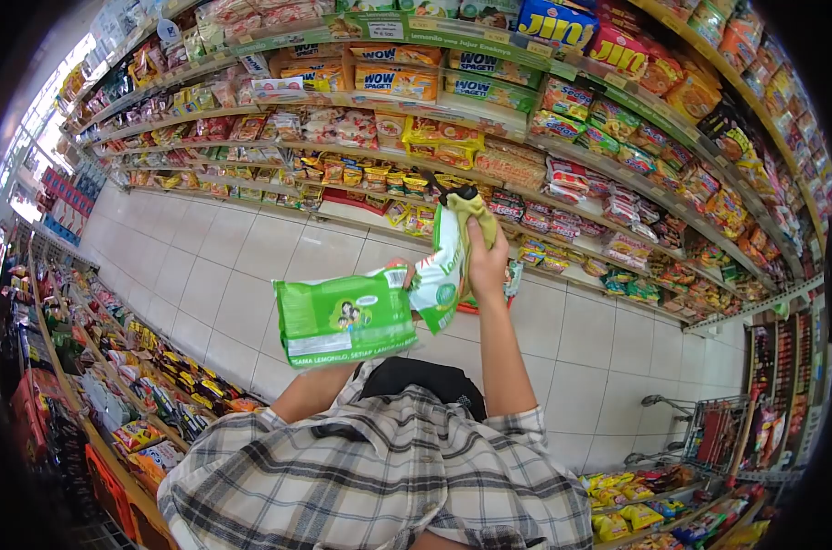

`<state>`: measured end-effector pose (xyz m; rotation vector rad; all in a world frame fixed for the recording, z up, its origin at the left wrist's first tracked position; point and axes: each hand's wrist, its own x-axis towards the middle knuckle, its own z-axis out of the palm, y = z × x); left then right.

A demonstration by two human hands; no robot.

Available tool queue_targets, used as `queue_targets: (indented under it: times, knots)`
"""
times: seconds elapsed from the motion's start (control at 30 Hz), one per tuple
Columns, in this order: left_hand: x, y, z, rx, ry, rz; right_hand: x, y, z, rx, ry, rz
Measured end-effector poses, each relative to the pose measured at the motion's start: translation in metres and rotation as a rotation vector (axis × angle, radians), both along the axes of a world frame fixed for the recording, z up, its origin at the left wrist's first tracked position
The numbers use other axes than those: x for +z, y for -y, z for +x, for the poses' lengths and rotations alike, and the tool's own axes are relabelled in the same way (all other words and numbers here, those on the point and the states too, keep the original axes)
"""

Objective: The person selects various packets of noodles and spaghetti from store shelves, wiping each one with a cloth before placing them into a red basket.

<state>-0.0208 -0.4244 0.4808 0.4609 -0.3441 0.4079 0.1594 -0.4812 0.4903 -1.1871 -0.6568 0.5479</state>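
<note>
My left hand [409, 275] is mostly hidden behind a large green instant noodle multipack [347, 316], held up in front of my chest; a bit of the hand shows at the pack's right edge. Right beside it, a white-and-green Lemonilo pack [442, 266] stands tilted, its lower edge overlapping the green one. My right hand [489, 252] is closed on a yellow cloth [476, 218], with the fingers pressing it along the right side of the white-and-green pack. A dark part of the cloth sticks out at the top.
Shelves of noodle packs [398, 82] curve across the front and right. Another snack shelf [141, 385] runs along the left. Pale floor tiles [214, 275] lie between. A shopping cart [709, 431] stands at the right, and snack bags [636, 513] fill a rack at lower right.
</note>
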Motion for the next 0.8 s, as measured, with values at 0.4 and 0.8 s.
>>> queue_targets:
  times: [0.4,0.8]
  knots:
    - [-0.009,-0.084,-0.031,0.712,-0.643,0.353,-0.008,-0.085,-0.077,0.879,-1.028,0.604]
    - [-0.002,-0.227,-0.034,0.960,-1.066,1.029,0.027,-0.155,-0.106,0.231,-0.789,0.076]
